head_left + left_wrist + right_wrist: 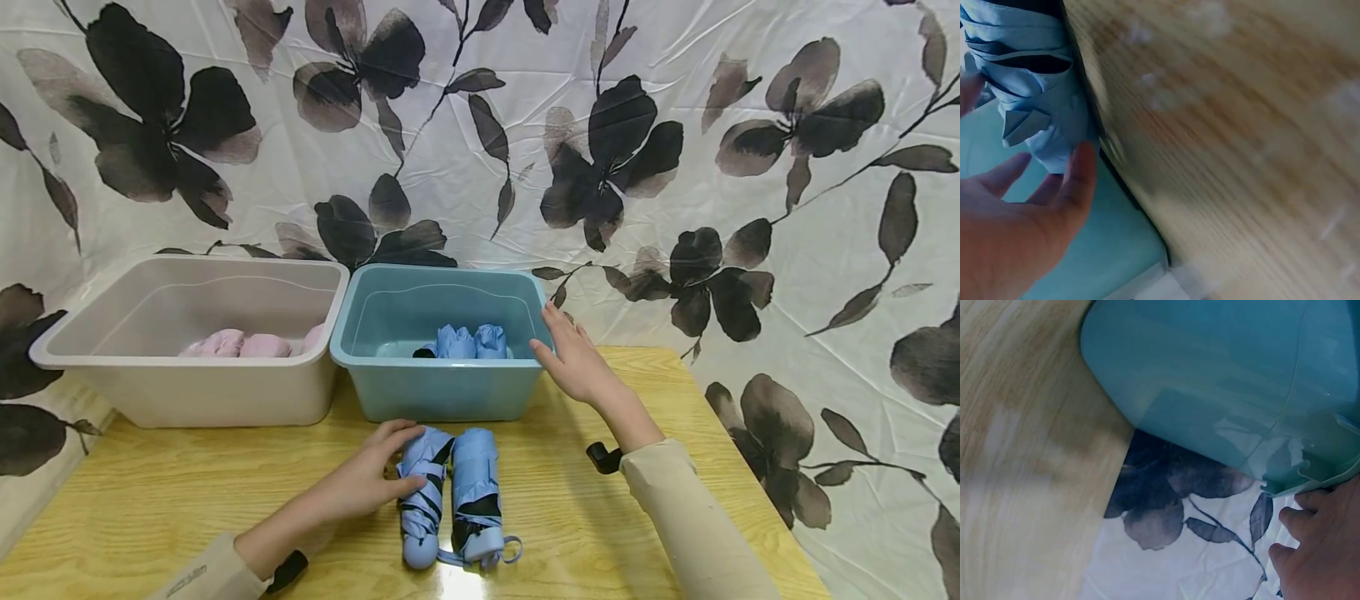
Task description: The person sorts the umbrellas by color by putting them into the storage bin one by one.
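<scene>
Two folded blue umbrellas lie side by side on the table: a left umbrella [422,521] with its fabric loosely wrapped, and a right umbrella [476,475] with a wrist loop. My left hand [362,475] is at the left umbrella, loosely bent fingers at its far end and thumb over its middle. In the left wrist view those fingertips [1084,164] meet the fabric of the blue umbrella [1063,122]. My right hand [579,358] rests with extended fingers at the right rim of the teal bin [442,390]. Inside that bin are several blue folded umbrellas [471,342].
Left of the teal bin stands a beige bin [217,392] holding several pink bundles [264,346]. Both bins stand at the back of the wooden table [600,533], before a flower-printed cloth [480,125]. The table's right edge lies beyond my right arm.
</scene>
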`<state>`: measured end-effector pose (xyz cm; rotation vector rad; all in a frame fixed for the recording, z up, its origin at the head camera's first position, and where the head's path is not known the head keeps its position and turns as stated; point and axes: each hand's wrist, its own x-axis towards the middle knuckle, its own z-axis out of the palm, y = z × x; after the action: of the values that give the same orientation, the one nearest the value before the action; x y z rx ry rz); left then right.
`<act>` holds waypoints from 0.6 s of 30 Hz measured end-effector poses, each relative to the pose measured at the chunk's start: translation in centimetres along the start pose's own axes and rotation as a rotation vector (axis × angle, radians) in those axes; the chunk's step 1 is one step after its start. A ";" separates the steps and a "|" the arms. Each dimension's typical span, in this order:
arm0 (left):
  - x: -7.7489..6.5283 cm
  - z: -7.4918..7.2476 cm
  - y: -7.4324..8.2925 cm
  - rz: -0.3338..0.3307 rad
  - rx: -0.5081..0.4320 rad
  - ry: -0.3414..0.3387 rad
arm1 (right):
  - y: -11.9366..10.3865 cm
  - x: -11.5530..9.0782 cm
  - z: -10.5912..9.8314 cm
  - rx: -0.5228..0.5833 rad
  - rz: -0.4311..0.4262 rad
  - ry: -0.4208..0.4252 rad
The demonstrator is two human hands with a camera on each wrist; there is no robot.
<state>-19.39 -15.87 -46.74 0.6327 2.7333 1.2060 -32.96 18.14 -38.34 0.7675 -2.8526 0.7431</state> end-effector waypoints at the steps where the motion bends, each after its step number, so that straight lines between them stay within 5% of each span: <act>1: 0.1 0.1 0.0 -0.005 0.000 -0.014 | 0.0 0.0 0.0 -0.001 0.001 0.000; 9: 1.5 0.9 0.4 -0.089 -0.017 -0.094 | 0.1 0.0 0.1 -0.008 0.007 0.002; 18: 2.3 2.5 1.0 -0.134 -0.090 -0.035 | 0.1 0.2 0.3 -0.001 0.007 0.001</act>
<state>-20.60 -12.65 -47.54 0.4483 2.6282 1.2658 -33.17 18.02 -38.57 0.7574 -2.8558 0.7421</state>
